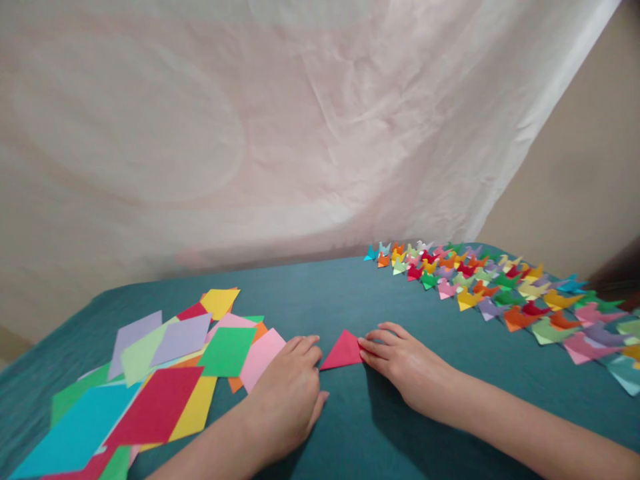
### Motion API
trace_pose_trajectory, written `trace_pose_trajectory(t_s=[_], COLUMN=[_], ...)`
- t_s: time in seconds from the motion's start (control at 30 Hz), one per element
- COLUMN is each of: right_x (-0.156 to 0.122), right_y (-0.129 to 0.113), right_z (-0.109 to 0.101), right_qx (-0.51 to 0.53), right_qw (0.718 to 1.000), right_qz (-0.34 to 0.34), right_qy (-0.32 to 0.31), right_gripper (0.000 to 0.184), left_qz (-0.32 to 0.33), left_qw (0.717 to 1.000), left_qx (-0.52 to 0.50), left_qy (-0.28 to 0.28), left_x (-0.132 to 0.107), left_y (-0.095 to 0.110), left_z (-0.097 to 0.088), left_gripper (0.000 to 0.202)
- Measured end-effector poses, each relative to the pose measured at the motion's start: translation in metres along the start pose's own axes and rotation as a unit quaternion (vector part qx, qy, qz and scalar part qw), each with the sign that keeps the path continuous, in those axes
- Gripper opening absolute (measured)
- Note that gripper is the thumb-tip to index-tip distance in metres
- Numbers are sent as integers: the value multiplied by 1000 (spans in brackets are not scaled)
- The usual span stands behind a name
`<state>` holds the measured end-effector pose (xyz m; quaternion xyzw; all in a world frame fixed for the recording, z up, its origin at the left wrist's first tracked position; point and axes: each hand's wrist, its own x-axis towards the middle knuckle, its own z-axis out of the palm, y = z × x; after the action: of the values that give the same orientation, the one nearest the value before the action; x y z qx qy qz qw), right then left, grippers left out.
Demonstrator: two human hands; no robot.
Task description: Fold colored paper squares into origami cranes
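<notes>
A red folded paper triangle (344, 350) lies on the teal cloth in front of me, its point facing away. The fingertips of my right hand (400, 357) grip its right corner, and the thumb is hidden. Just left of the triangle, my left hand (290, 390) is palm down with nothing in it. Its fingers are slightly bent and the thumb stands apart, near the triangle's left corner without clearly touching it. Beside my left hand spreads a loose pile of coloured paper sheets, among them a pink sheet (261, 360), a green sheet (229, 351) and a red sheet (157, 407).
Several rows of small folded paper birds, such as a yellow bird (469, 299) and a pink bird (583, 345), stand along the table's right side. The teal cloth (310, 293) covers the table. A pale sheet (300, 133) hangs behind its far edge.
</notes>
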<state>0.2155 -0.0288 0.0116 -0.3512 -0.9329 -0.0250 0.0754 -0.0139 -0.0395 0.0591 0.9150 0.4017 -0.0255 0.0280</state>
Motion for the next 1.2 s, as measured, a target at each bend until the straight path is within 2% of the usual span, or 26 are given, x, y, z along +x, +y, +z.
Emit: trace_pose_trajectory(t_s=[0.17, 0.27, 0.33, 0.37, 0.47, 0.53, 0.7, 0.83, 1.03, 1.2], right_x=[0, 1, 2, 2, 2, 2, 2, 2, 1, 1], right_y=[1, 0, -1, -1, 1, 2, 3, 2, 2, 2], right_z=[3, 6, 9, 11, 16, 18, 20, 22, 24, 25], right_qx=[4, 11, 24, 35, 85, 126, 194, 203, 216, 241], right_qw=[1000, 999, 998, 996, 988, 980, 960, 958, 956, 947], right_qz=[-1, 5, 16, 21, 31, 49, 109, 130, 131, 130], right_qy=[13, 34, 62, 80, 128, 146, 170, 156, 146, 168], right_gripper=[30, 29, 27, 26, 30, 31, 29, 37, 38, 39], left_qz=[29, -28, -49, -42, -5, 10, 36, 46, 57, 82], left_qw=[995, 987, 976, 970, 965, 965, 965, 963, 961, 958], left_qx=[-96, -142, -176, -193, -207, -208, -216, -220, -214, -212], left_qy=[-2, 70, 120, 139, 159, 157, 148, 151, 163, 178], left_x=[6, 13, 17, 18, 18, 18, 19, 19, 19, 19], left_y=[-25, -35, -35, -33, -28, -25, -24, -23, -23, -22], left_z=[1, 14, 27, 34, 51, 56, 54, 51, 53, 53], left_gripper=[25, 25, 21, 27, 49, 51, 43, 39, 36, 33])
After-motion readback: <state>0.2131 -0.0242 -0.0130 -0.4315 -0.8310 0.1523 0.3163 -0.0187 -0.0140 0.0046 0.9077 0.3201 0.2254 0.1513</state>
